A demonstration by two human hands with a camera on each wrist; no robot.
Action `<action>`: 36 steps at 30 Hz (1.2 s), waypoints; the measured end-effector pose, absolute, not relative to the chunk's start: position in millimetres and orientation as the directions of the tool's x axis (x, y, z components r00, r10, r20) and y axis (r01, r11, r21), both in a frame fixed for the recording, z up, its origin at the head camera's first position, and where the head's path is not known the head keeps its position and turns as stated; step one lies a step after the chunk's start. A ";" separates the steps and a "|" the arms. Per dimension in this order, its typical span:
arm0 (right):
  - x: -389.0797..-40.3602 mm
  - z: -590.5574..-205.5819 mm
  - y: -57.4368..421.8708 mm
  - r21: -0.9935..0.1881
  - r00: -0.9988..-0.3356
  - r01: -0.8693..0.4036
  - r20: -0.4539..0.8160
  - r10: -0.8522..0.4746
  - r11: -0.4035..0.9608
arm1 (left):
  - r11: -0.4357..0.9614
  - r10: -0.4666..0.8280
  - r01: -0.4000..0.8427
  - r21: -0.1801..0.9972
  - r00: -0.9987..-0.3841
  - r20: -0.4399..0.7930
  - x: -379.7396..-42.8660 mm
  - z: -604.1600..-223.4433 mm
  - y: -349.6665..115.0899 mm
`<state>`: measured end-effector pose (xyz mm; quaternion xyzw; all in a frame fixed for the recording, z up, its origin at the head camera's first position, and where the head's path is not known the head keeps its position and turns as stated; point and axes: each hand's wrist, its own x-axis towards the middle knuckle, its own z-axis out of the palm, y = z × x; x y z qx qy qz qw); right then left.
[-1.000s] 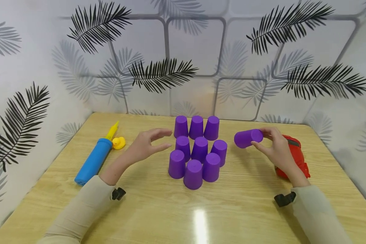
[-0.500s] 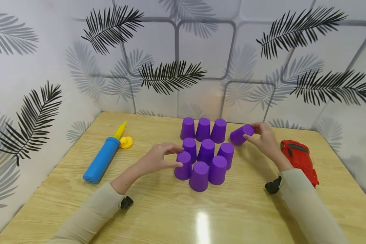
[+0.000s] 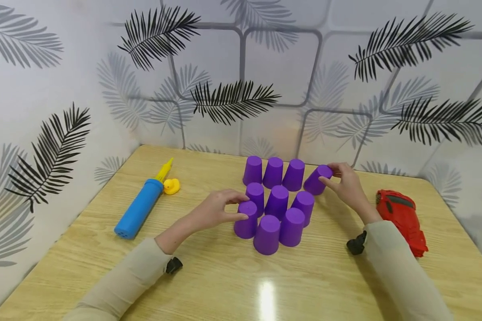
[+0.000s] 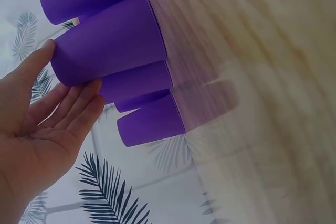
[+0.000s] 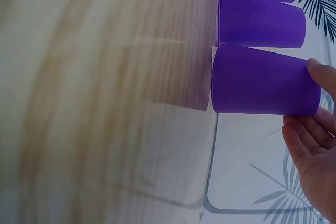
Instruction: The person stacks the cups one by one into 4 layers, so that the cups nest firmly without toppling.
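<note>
Several purple cups stand upside down in rows on the table, among them a front-middle cup point(image 3: 267, 236) and a back-row cup point(image 3: 273, 173). At the front left, my left hand point(image 3: 214, 210) has its thumb and fingers round the top of one purple cup point(image 3: 245, 226); the left wrist view has the thumb on one side of that cup point(image 4: 113, 40) and fingertips on the other. My right hand point(image 3: 349, 189) pinches the top of another purple cup point(image 3: 317, 180) at the right end of the back row. This cup point(image 5: 262, 80) has its rim close to the tabletop in the right wrist view.
To the left lie a blue hand pump point(image 3: 139, 209) with a yellow nozzle and a yellow rubber duck point(image 3: 171, 186). A red toy car point(image 3: 401, 218) sits right of my right forearm. A patterned wall point(image 3: 281, 125) rises behind the table point(image 3: 209, 285).
My right hand has brought its cup left and down to the back row's end, turning it from lying sideways to nearly upright. My left hand has moved right onto the front-left cup.
</note>
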<state>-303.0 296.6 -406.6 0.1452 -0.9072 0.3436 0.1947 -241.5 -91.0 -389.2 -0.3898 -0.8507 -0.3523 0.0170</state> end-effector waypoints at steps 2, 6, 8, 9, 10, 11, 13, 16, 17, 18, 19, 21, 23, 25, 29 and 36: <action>-304.7 -406.9 295.7 -0.567 -0.881 -0.401 0.454 -0.134 0.719 | 0.447 0.653 0.680 0.581 -0.692 0.308 -241.4 -389.6 -90.7; -307.7 -407.0 294.3 -0.569 -0.881 -0.406 0.451 -0.141 0.715 | 0.447 0.655 0.686 0.574 -0.688 0.312 -242.1 -390.5 -90.3; -309.2 -406.7 293.8 -0.570 -0.882 -0.407 0.448 -0.145 0.714 | 0.445 0.658 0.689 0.572 -0.685 0.313 -242.1 -390.4 -90.3; -309.8 -406.7 293.6 -0.568 -0.882 -0.406 0.447 -0.146 0.716 | 0.443 0.660 0.690 0.572 -0.683 0.313 -242.3 -390.3 -90.4; -310.5 -406.6 293.3 -0.568 -0.881 -0.408 0.450 -0.146 0.715 | 0.444 0.661 0.690 0.571 -0.683 0.311 -242.1 -390.0 -90.6; -311.1 -406.7 293.0 -0.566 -0.881 -0.408 0.450 -0.147 0.716 | 0.441 0.662 0.692 0.572 -0.681 0.312 -241.7 -389.4 -90.8; -312.2 -406.5 292.0 -0.561 -0.877 -0.414 0.456 -0.150 0.717 | 0.437 0.665 0.696 0.570 -0.677 0.317 -241.5 -388.8 -91.2; -313.6 -406.0 290.4 -0.552 -0.868 -0.428 0.472 -0.156 0.715 | 0.436 0.666 0.706 0.558 -0.670 0.328 -241.6 -388.1 -91.4; -314.0 -406.0 290.0 -0.547 -0.865 -0.433 0.475 -0.160 0.717 | 0.435 0.667 0.709 0.555 -0.668 0.331 -241.7 -388.0 -91.3; -314.3 -405.9 289.6 -0.543 -0.862 -0.437 0.479 -0.163 0.717 | 0.435 0.667 0.712 0.551 -0.666 0.334 -241.8 -387.9 -91.1; -314.6 -405.9 289.1 -0.541 -0.861 -0.439 0.481 -0.165 0.717 | 0.435 0.667 0.714 0.548 -0.665 0.337 -241.9 -387.9 -91.0; -315.5 -406.1 288.5 -0.539 -0.861 -0.439 0.480 -0.166 0.719 | 0.431 0.669 0.717 0.548 -0.661 0.340 -241.9 -387.7 -90.8; -315.6 -406.2 288.4 -0.540 -0.864 -0.436 0.475 -0.167 0.720 | 0.432 0.670 0.719 0.544 -0.660 0.340 -241.3 -387.6 -90.4; -315.9 -406.4 288.4 -0.542 -0.867 -0.433 0.470 -0.168 0.720 | 0.432 0.671 0.724 0.539 -0.656 0.345 -241.0 -387.5 -90.2; -316.6 -406.9 289.1 -0.539 -0.870 -0.429 0.462 -0.171 0.725 | 0.432 0.673 0.728 0.532 -0.653 0.347 -241.3 -387.3 -90.4; -307.9 -406.1 291.0 -0.532 -0.838 -0.453 0.529 -0.136 0.715 | 0.452 0.688 0.726 0.519 -0.654 0.316 -243.7 -387.3 -92.8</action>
